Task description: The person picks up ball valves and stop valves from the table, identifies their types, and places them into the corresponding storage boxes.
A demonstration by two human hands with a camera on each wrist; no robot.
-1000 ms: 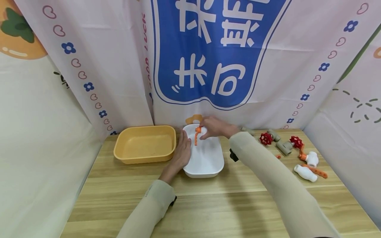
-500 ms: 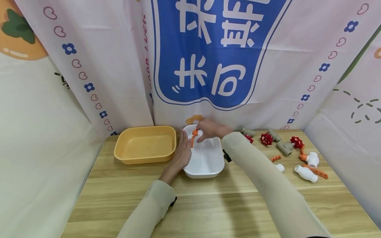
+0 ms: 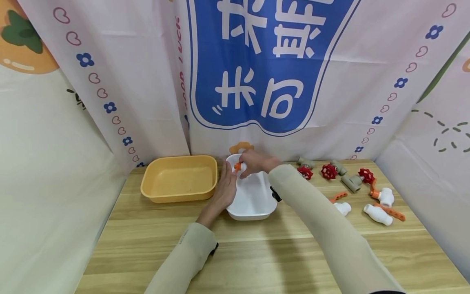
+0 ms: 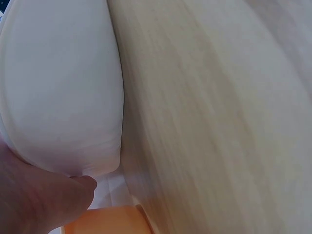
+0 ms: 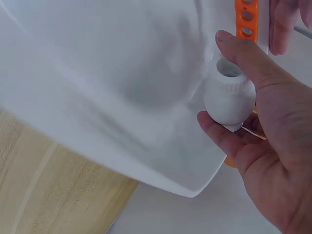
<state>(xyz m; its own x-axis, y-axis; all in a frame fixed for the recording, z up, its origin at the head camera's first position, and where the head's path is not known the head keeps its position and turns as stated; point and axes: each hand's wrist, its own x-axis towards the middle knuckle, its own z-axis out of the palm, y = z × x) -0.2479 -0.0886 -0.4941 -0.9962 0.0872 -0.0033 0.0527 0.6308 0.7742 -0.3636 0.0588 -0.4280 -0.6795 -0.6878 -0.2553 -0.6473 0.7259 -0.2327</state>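
Note:
My right hand [image 3: 257, 160] holds a white ball valve [image 5: 229, 100] with an orange lever handle [image 5: 246, 17], thumb on one side and fingers on the other. The valve is over the far end of a white basin [image 3: 253, 204]. My left hand [image 3: 225, 188] lies along the basin's left side, fingers straight and pointing away from me, the fingertips near the valve's handle. In the left wrist view part of that hand [image 4: 44, 200] shows against the basin's pale outer wall [image 4: 63, 87]; most of its fingers are hidden there.
A yellow basin [image 3: 178, 199] stands left of the white one. To the right lie grey valves with red handwheels [image 3: 328, 171] and white ball valves [image 3: 378, 214] with orange handles [image 3: 391, 212]. A printed curtain [image 3: 154, 102] hangs behind the wooden table [image 3: 249, 253].
My right hand has brought the ball valve slightly left and nearer to me, toward the left hand. The lever now shows less in the head view. My left hand has stayed in place.

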